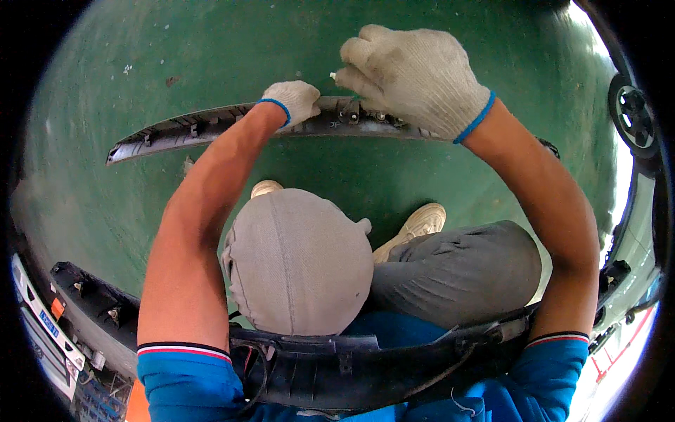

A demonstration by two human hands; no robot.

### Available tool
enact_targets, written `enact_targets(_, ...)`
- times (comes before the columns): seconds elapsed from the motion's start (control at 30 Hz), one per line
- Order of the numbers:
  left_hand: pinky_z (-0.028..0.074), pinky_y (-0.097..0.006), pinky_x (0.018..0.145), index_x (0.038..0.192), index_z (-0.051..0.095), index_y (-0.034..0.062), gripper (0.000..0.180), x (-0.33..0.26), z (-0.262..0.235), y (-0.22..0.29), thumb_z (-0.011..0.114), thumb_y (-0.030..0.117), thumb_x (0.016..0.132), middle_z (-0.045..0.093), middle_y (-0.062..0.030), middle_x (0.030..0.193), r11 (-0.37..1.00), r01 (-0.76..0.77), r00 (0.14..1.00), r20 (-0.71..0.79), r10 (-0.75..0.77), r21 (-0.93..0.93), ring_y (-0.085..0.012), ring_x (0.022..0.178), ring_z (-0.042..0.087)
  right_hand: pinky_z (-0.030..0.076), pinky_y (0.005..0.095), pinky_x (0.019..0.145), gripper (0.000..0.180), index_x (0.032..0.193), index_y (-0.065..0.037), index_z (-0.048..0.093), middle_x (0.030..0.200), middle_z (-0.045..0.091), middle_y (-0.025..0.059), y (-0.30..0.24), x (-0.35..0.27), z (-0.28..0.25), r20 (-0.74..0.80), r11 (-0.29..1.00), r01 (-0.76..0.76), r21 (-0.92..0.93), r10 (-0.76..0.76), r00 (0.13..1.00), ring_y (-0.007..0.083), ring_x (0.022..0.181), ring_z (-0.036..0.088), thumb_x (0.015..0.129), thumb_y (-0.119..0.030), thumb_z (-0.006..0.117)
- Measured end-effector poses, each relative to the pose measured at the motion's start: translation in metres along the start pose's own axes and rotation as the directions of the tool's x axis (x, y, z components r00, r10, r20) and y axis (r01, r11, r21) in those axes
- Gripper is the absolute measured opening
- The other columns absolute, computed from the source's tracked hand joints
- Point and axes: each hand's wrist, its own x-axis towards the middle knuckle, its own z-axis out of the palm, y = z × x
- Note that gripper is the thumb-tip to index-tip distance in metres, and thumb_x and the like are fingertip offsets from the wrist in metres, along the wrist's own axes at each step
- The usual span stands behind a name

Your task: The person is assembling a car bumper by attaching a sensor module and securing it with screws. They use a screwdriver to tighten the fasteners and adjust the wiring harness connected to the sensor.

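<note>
A long, curved dark plastic trim strip [211, 125] lies across the floor ahead of me, its ribbed inner side with several clips and fittings facing up. My left hand [292, 100], in a knitted glove with a blue cuff, is closed on the strip left of its middle. Above the strip's right half is my right hand [415, 77], gloved the same way, its fingers curled into a pinch. A small white tip [333, 75] pokes out from those fingertips; its kind is too small to tell. The right hand hides part of the strip.
The floor is green [211, 56]. My bent knees [299, 260] and shoes [422, 221] are close below the strip. A black plastic part [351, 373] crosses at my waist. More dark parts [98, 295] stand at left. A car wheel [633, 116] is at the far right.
</note>
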Motion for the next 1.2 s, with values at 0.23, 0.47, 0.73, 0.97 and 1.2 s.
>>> enact_targets(0.23, 0.054, -0.053, 0.088, 0.110, 0.073, 0.0108, 0.031, -0.003, -0.011, 0.007, 0.063, 0.034, 0.092, 0.073, -0.0193, 0.107, 1.000, -0.003, 1.000, 0.021, 0.002, 0.017, -0.0411, 0.102, 0.069, 0.060, 0.0446, 0.079, 0.024, 0.103, -0.010, 0.070, 0.104, 0.068, 0.0079, 0.010, -0.005, 0.022, -0.331, 0.933, 0.260, 0.249, -0.170, 0.928, 0.0307, 0.093, 0.072, 0.091, -0.031, 0.068)
enact_targets(0.47, 0.055, -0.052, 0.090, 0.111, 0.074, 0.0097, 0.032, -0.004, -0.014, 0.011, 0.063, 0.034, 0.092, 0.074, -0.0176, 0.111, 0.999, 0.032, 0.999, 0.034, -0.033, 0.021, -0.0394, 0.106, 0.069, 0.058, 0.0419, 0.079, 0.023, 0.109, -0.011, 0.070, 0.104, 0.068, 0.0071, 0.016, -0.002, 0.016, -0.234, 0.962, 0.245, 0.120, -0.212, 0.949, 0.0291, 0.093, 0.069, 0.087, -0.016, 0.070)
enact_targets(0.73, 0.053, -0.054, 0.088, 0.103, 0.072, 0.0074, 0.035, -0.002, -0.003, 0.001, 0.062, 0.039, 0.091, 0.073, -0.0205, 0.104, 0.999, 0.027, 0.999, 0.026, -0.026, -0.018, -0.0423, 0.102, 0.069, 0.052, 0.0414, 0.100, 0.038, 0.118, -0.001, 0.066, 0.117, 0.065, 0.0137, 0.034, -0.011, -0.053, -0.053, 0.759, -0.042, 0.650, 0.100, 0.994, 0.0262, 0.108, 0.064, 0.082, -0.012, 0.066)
enact_targets(0.97, 0.054, -0.054, 0.088, 0.104, 0.072, 0.0063, 0.036, 0.001, -0.003, 0.002, 0.062, 0.039, 0.092, 0.073, -0.0208, 0.104, 1.000, 0.014, 1.000, 0.017, -0.014, 0.014, -0.0425, 0.102, 0.069, 0.053, 0.0288, 0.080, 0.040, 0.129, -0.001, 0.064, 0.106, 0.066, 0.0039, 0.177, -0.025, 0.036, 0.053, 0.297, -0.261, 0.919, 0.562, 0.826, 0.0139, 0.090, 0.062, 0.092, -0.015, 0.067)
enact_targets(1.2, 0.054, -0.054, 0.087, 0.105, 0.071, 0.0062, 0.036, 0.004, -0.009, 0.008, 0.062, 0.039, 0.092, 0.072, -0.0206, 0.103, 0.999, 0.019, 0.999, 0.050, -0.021, 0.032, -0.0419, 0.101, 0.069, 0.055, 0.0338, 0.086, 0.055, 0.139, -0.004, 0.060, 0.110, 0.070, 0.0107, 0.222, -0.070, 0.157, 0.264, 0.551, -0.557, 0.621, 0.523, 0.811, 0.0187, 0.094, 0.065, 0.087, -0.021, 0.069)
